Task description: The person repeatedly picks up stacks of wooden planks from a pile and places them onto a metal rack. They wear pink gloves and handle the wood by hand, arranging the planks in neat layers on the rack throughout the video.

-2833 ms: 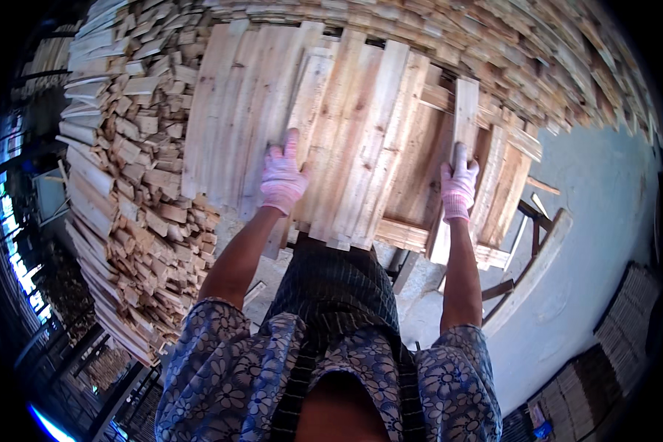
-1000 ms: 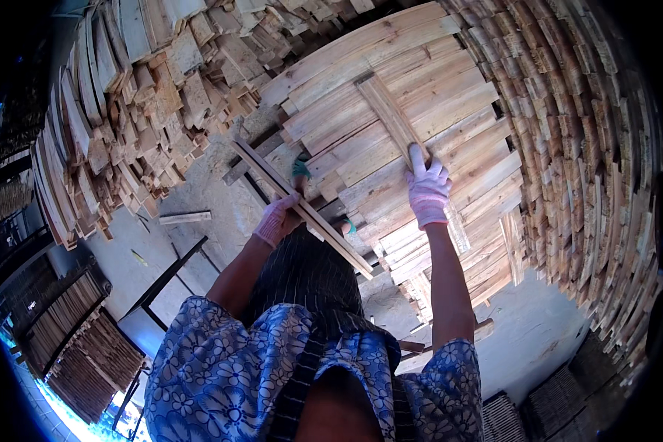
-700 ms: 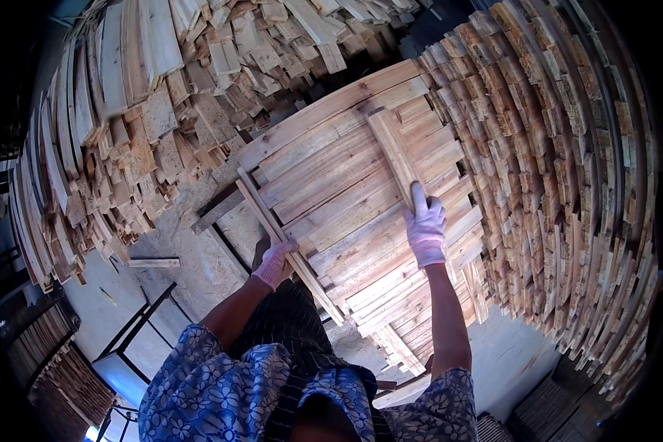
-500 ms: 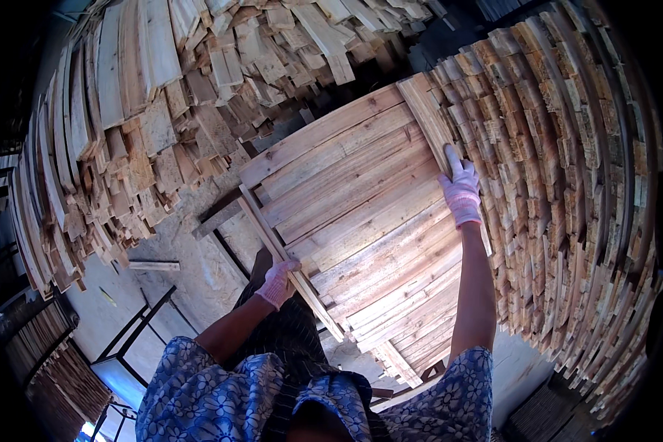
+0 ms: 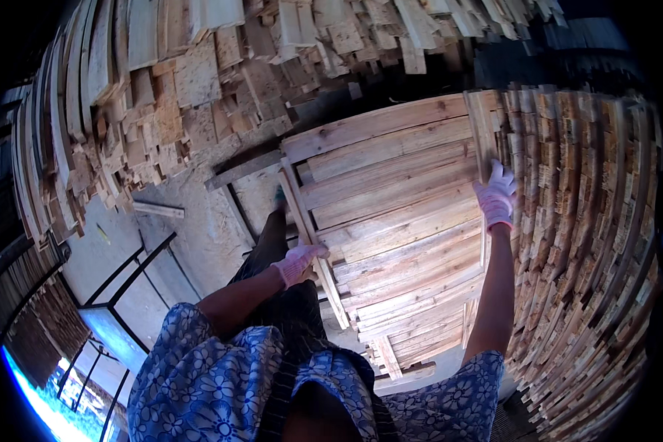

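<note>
Along the left and upper left of the frame, a loose heap of timber offcuts (image 5: 132, 110) is leaning over a pale concrete floor (image 5: 199, 236), where one short stick (image 5: 158, 210) is lying alone. A dark metal frame (image 5: 125, 287) is running across the floor at lower left, leaving a strip of open floor between the heap and the person's legs.

At centre, the left hand (image 5: 300, 263), gloved, is closing its grip around the near batten (image 5: 313, 247) of a slatted wooden pallet (image 5: 398, 221), which is standing tilted and filling the middle of the frame.

At the right, the right hand (image 5: 496, 195), also gloved, is wrapping its grip around the far batten (image 5: 482, 136) at the pallet's right edge. That edge is lying just beside a tall stack of pallets (image 5: 589, 258) filling the right side.
</note>
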### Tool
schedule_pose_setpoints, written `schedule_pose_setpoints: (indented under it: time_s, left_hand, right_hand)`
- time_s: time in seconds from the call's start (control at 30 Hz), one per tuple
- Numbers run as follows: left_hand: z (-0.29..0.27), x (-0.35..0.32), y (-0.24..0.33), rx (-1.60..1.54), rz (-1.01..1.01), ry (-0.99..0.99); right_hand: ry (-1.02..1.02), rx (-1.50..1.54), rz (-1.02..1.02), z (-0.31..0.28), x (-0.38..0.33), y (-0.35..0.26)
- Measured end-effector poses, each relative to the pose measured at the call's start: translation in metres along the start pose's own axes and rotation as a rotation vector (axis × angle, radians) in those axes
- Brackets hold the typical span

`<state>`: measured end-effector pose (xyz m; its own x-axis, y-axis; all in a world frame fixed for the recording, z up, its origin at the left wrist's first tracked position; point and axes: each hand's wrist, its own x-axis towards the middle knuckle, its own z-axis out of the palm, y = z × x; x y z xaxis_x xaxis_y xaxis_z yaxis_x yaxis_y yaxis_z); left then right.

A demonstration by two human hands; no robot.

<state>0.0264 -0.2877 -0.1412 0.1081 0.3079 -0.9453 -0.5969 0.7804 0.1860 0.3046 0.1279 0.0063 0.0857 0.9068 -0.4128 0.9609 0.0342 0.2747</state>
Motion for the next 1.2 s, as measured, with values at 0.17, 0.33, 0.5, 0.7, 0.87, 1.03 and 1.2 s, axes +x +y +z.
schedule_pose_setpoints:
  time_s: [0.17,0.33,0.5,0.7,0.87,1.03,1.2]
  left_hand:
    - [0.024,-0.053,0.053,-0.032,-0.181,-0.053]
    - [-0.009,-0.062,0.044,0.074,0.014,-0.114]
    - [-0.035,-0.054,0.070,0.016,-0.066,-0.039]
    - [0.022,-0.043,0.104,0.199,-0.128,-0.104]
    - [-0.004,-0.040,0.076,0.198,0.002,-0.261]
    - [-0.024,-0.071,0.038,-0.029,-0.198,-0.053]
    - [0.028,-0.073,-0.035,-0.183,-0.262,-0.049]
  right_hand:
    - [0.378,0.289,-0.867,-0.046,-0.008,-0.188]
    - [-0.129,-0.237,-0.727,-0.032,0.006,-0.263]
    - [-0.025,-0.265,-0.823,-0.024,-0.001,-0.261]
    - [0.421,-0.179,-0.850,0.002,-0.005,-0.245]
    - [0.701,0.179,-0.641,0.021,-0.074,-0.223]
    - [0.318,0.312,-0.004,0.103,-0.208,-0.064]
    - [-0.138,0.470,0.647,0.166,-0.295,0.029]
